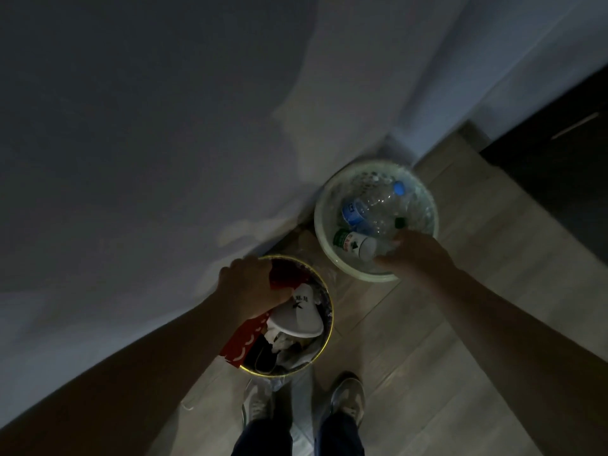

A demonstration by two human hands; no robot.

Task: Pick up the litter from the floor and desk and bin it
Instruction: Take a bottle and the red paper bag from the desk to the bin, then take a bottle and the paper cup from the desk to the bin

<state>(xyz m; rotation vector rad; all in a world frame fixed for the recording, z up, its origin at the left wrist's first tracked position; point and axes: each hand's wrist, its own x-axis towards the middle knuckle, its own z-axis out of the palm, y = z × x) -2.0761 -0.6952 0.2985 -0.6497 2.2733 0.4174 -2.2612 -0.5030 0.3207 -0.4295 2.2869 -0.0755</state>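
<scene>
Here we seat litter fully. Left hand [250,286] fingers curl round red wrapper [238,340] inside yellow-rimmed bin [331,319]; we press below rim, then release. Right hand [415,251] over bottles [371,209] in pale bin [319,225]; its finger state unclear.

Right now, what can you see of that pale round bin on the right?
It is a round, open-topped bin of pale, somewhat see-through plastic, standing upright on the wooden floor in the corner by the wall. Inside lie a crumpled clear bottle with a blue cap and label, and a white bottle with a green and red label. The right hand reaches in over its near rim, by the white bottle.
</scene>
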